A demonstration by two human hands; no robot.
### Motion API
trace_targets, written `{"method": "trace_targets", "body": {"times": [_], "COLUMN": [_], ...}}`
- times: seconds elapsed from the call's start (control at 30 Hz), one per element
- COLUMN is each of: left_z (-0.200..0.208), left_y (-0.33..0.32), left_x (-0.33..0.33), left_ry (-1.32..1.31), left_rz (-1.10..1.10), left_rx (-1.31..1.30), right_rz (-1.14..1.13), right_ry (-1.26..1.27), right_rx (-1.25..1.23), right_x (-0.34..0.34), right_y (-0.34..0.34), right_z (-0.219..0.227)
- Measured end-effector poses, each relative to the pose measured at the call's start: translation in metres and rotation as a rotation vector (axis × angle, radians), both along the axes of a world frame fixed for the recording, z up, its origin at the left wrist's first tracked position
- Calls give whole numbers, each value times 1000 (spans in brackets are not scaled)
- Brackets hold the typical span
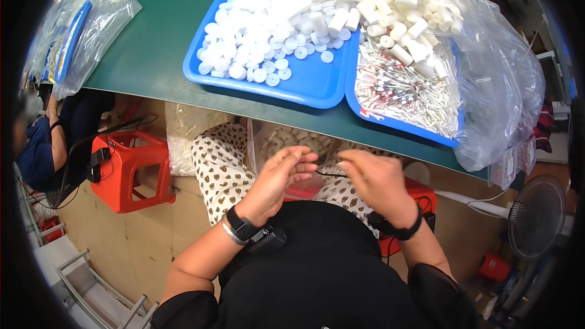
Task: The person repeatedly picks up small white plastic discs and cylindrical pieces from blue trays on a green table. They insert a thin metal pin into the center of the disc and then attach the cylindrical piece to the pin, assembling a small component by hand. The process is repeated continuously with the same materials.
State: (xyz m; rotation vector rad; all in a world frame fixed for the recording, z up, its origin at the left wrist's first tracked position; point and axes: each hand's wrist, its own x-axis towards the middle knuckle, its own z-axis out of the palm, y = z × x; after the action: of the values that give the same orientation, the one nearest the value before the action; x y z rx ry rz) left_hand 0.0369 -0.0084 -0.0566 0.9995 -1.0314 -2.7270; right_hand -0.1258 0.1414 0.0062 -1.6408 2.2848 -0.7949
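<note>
Over my lap, below the table edge, my left hand (282, 176) has its fingers curled and its thumb against the index finger; whatever it pinches is too small to make out. My right hand (379, 184) faces it a short way off, slightly blurred, with thumb and fingertips drawn together. A thin dark strand (331, 175) shows between the hands; I cannot tell if either holds it. Beneath them lies a clear bag of pale parts (298, 138). On the table, a blue tray (311, 94) bears white plastic discs (244, 42).
A second blue tray (402, 131) holds thin red-and-white pieces (405, 88) and cream cylinders (402, 30). Clear plastic bags (499, 85) drape over its right side. A red stool (133, 170) stands left, near another person (46, 140). A fan (536, 216) is at right.
</note>
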Motion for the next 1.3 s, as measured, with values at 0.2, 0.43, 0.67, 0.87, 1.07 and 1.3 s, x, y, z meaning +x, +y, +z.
{"method": "trace_targets", "body": {"times": [0.2, 0.43, 0.67, 0.87, 1.07, 1.3], "left_z": [67, 73, 50, 49, 81, 61], "left_y": [-29, -78, -82, -79, -49, -6], "left_x": [-32, -88, -130, -135, -99, -47], "left_ry": [199, 145, 97, -6, 298, 486], "left_rz": [8, 82, -127, -93, -87, -79], "left_rx": [-698, -1687, -1850, -1799, -828, 379], "right_rz": [-350, -260, -443, -417, -339, -268], "right_ry": [401, 564, 173, -725, -1023, -1087], "right_rx": [-226, -89, -295, -614, -662, -530], "right_x": [-71, -102, -84, -65, -43, -9], "right_y": [-3, -11, -6, 5, 6, -1], "right_z": [49, 41, 47, 52, 45, 35]}}
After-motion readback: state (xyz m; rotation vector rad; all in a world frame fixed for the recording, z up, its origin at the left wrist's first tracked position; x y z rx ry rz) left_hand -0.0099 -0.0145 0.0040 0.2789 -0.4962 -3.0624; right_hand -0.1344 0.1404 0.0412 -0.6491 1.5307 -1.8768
